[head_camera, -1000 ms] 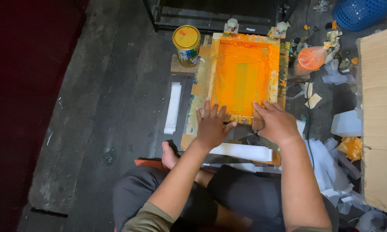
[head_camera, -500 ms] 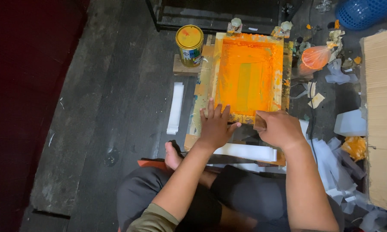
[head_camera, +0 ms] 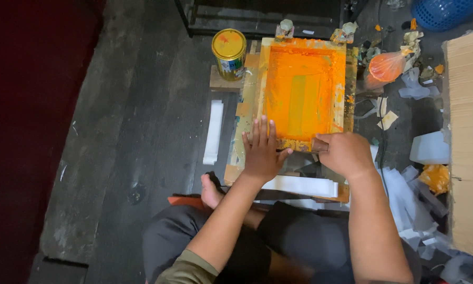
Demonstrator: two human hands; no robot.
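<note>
The orange-inked wooden screen-printing frame (head_camera: 304,92) lies flat on the floor ahead of the seated person. Left hand (head_camera: 261,150) presses flat with fingers spread on the frame's near edge, at about seven o'clock of the mesh, gripping nothing. Right hand (head_camera: 344,153) is curled shut over a dark squeegee handle (head_camera: 320,145) at five o'clock. This looks like the start of an ink pull; the next stroke would want steady, even pressure. The squeegee blade is hidden under the fist. A yellow-lidded tin can (head_camera: 229,51) stands at ten o'clock.
</note>
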